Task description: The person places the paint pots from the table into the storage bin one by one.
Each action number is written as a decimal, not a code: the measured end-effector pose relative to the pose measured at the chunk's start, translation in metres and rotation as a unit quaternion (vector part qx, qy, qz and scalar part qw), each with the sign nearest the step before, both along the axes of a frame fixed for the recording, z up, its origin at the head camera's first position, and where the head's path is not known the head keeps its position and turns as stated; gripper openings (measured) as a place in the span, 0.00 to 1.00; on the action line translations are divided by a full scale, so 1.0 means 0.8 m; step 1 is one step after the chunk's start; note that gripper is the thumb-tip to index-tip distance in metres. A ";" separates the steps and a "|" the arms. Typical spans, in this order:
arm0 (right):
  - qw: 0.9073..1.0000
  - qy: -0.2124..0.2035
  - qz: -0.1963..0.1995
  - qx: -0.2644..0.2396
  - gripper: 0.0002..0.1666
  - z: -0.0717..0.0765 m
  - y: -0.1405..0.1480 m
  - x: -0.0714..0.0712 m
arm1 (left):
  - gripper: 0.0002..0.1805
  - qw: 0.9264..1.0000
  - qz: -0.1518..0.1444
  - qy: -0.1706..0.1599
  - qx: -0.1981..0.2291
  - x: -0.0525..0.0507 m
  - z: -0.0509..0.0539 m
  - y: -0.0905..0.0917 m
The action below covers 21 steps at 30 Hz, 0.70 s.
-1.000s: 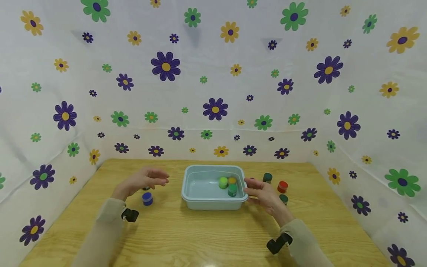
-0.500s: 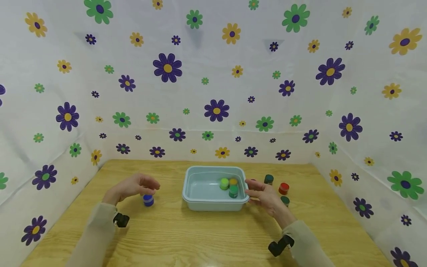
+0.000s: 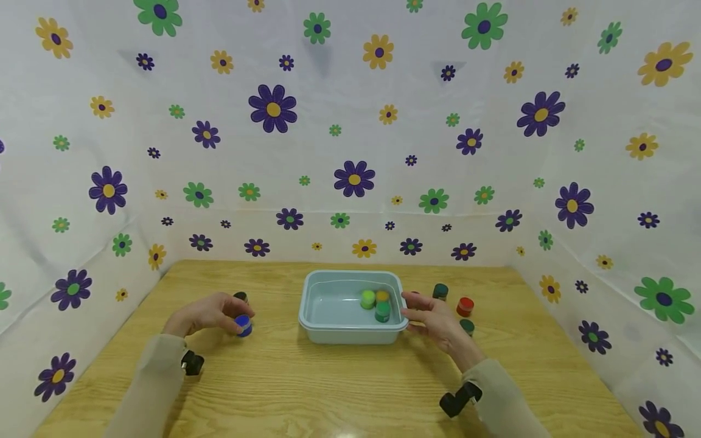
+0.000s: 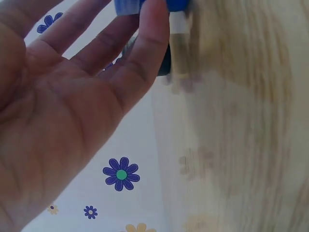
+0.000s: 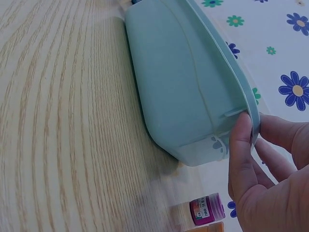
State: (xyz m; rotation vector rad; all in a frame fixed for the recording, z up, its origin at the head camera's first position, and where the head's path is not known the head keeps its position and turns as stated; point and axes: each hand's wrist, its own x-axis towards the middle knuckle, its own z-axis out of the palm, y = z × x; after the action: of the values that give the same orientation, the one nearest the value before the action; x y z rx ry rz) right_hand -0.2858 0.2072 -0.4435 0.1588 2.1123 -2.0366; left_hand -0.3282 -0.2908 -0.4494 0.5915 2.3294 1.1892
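In the head view, my left hand (image 3: 205, 313) pinches a small blue paint jar (image 3: 244, 325) on the table, left of the tub. The left wrist view shows the thumb across the blue jar (image 4: 126, 7), which is cut off by the frame's top. My right hand (image 3: 435, 319) grips the right rim of a pale blue plastic tub (image 3: 350, 336), thumb and fingers on opposite sides of the rim in the right wrist view. Inside the tub, toward its right end, are a light green jar (image 3: 367, 299), an orange jar (image 3: 381, 296) and a green jar (image 3: 382, 311).
A dark jar (image 3: 241, 297) stands behind the blue one. Right of the tub are a red jar (image 3: 465, 306) and two dark green jars (image 3: 440, 291), one partly behind my right hand. A magenta jar (image 5: 206, 209) appears in the right wrist view. Flowered cloth (image 3: 306, 152) surrounds the table.
My left hand has moved left and down from above the table, and its fingers have closed on the blue paint jar. The right hand stays on the tub's rim.
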 end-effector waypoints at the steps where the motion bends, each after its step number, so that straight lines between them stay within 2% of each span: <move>1: 1.000 0.001 0.003 0.001 0.29 0.000 0.000 0.000 | 0.24 1.000 0.002 -0.004 0.000 0.000 -0.001 0.000; 11: 1.000 -0.001 0.002 -0.001 0.30 0.001 0.001 0.001 | 0.22 1.000 0.018 -0.021 -0.004 -0.002 -0.006 0.002; 21: 1.000 -0.001 0.002 -0.005 0.29 0.000 0.001 -0.001 | 0.20 1.000 -0.001 0.003 -0.013 -0.004 -0.003 0.006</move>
State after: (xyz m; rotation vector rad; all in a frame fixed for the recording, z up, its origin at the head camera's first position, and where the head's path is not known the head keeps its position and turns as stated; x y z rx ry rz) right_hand -0.2868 0.2077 -0.4439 0.1550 2.1001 -2.0435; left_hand -0.3313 -0.2861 -0.4517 0.5900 2.3445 1.1564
